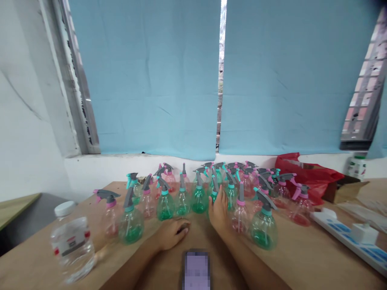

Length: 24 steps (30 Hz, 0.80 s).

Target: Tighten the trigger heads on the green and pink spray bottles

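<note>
My right hand (219, 209) reaches in among the spray bottles, its thumb and fingers around a green spray bottle (214, 194) with a grey trigger head. The hand hides most of that bottle's lower part. My left hand (173, 234) rests on the table with its fingers loosely curled in, and I see nothing in it. Just beyond it stand green-tinted spray bottles, among them one with a turquoise collar (165, 207) and a clear green one (182, 203). To the right of my right hand is a pink spray bottle (240, 217).
Several more pink and green spray bottles spread across the brown table (163, 270). A water bottle (72, 243) stands at left, a phone (196, 272) lies in front. At right are a power strip (347, 235), a red plastic bag (311, 175) and a cardboard box (346, 187).
</note>
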Motion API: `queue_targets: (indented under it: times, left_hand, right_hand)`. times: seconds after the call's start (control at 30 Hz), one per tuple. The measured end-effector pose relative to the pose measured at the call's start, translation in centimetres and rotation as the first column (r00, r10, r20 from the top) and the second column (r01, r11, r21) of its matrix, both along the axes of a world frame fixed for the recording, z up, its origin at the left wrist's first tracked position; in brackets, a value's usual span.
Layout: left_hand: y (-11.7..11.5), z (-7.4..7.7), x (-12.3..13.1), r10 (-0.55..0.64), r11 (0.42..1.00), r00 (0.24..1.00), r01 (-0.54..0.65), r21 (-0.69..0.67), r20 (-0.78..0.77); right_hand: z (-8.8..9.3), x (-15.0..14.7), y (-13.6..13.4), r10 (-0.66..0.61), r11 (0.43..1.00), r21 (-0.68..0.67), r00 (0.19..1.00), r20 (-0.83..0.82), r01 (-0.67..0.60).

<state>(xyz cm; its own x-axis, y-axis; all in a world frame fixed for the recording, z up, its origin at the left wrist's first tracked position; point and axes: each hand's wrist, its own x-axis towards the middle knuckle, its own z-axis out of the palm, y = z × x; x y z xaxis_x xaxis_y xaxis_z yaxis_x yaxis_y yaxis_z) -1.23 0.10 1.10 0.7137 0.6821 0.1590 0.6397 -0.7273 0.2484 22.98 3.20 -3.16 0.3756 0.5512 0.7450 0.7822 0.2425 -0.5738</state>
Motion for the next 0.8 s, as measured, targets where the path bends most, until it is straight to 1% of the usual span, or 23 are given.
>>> queue_targets:
  times: [0.13, 0.23, 0.33, 0.43, 0.47, 0.53, 0.57, 0.63, 0.7, 0.73, 0.8]
  left_hand:
    - [0.0, 0.0, 0.0, 0.003, 1.0, 1.0, -0.003, 0.002, 0.004]
    - [0.1, -0.1, 0.0, -0.001, 1.0, 1.0, 0.001, 0.004, 0.001]
    - [0.2, -0.1, -0.1, 0.013, 1.0, 1.0, -0.012, 0.006, -0.016]
    - [0.1, 0.0, -0.1, 0.021, 1.0, 0.999, -0.021, 0.002, -0.024]
    - [0.1, 0.1, -0.1, 0.022, 1.0, 0.999, -0.022, -0.002, -0.026]
    - [0.0, 0.2, 0.0, 0.021, 1.0, 0.999, -0.021, -0.01, -0.028]
    - [-0.1, 0.2, 0.0, 0.019, 1.0, 0.999, -0.019, -0.012, -0.028]
    - [-0.1, 0.2, 0.1, 0.015, 1.0, 1.0, -0.015, -0.016, -0.023]
    - [-0.1, 0.2, 0.1, 0.021, 1.0, 1.0, -0.021, -0.017, -0.018]
    - [-0.1, 0.2, 0.1, 0.027, 0.999, 0.999, -0.027, -0.017, -0.018]
    - [-0.1, 0.3, 0.1, 0.033, 0.999, 0.999, -0.034, -0.018, -0.014]
  right_hand:
    - [0.1, 0.3, 0.0, 0.075, 0.997, 0.012, 0.995, -0.064, -0.074]
    - [1.3, -0.2, -1.2, 0.143, 0.989, 0.035, 0.984, -0.104, -0.14]
    - [3.8, -0.7, -3.4, 0.212, 0.975, 0.095, 0.972, -0.1, -0.203]
    - [7.0, -0.3, -5.8, 0.215, 0.956, 0.213, 0.975, -0.051, -0.2]
    - [8.0, 0.2, -6.5, 0.21, 0.95, 0.239, 0.978, -0.011, -0.202]
    - [9.8, 1.6, -7.8, 0.224, 0.936, 0.242, 0.964, 0.142, -0.253]
    - [10.5, 2.4, -8.4, 0.221, 0.933, 0.243, 0.956, 0.193, -0.264]
    - [11.4, 4.0, -9.5, 0.156, 0.947, 0.254, 0.973, 0.171, -0.197]
    - [11.8, 5.3, -10.6, 0.055, 0.976, 0.206, 0.993, 0.1, -0.075]
    - [11.8, 5.7, -11.2, 0.001, 0.988, 0.157, 0.997, 0.078, -0.014]
    - [11.6, 6.3, -12.1, -0.089, 0.996, 0.011, 0.993, 0.075, 0.089]
